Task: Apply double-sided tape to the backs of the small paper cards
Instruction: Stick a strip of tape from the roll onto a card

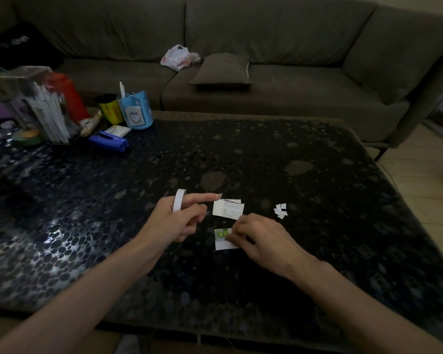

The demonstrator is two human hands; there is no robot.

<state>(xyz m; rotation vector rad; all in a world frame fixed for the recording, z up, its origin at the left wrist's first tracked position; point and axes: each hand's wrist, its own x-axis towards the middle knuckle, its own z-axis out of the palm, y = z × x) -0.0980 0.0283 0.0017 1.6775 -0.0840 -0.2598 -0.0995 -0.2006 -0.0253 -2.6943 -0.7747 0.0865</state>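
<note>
A white roll of double-sided tape (178,200) sits like a ring around the fingers of my left hand (175,219), whose index finger points out to the right while the other fingers curl under. My right hand (260,238) pinches the right edge of a small paper card (221,240) with a green picture, which lies flat on the dark table. A small stack of white printed cards (228,209) lies just beyond it, near my left index fingertip. Several tiny white paper scraps (281,210) lie to the right.
The dark pebble-patterned table (215,154) holds clutter at its far left: a blue stapler (109,141), a blue pen cup (136,113), a yellow can (110,109), a red bottle (68,94) and a straw holder (49,116). A grey sofa (241,80) stands behind.
</note>
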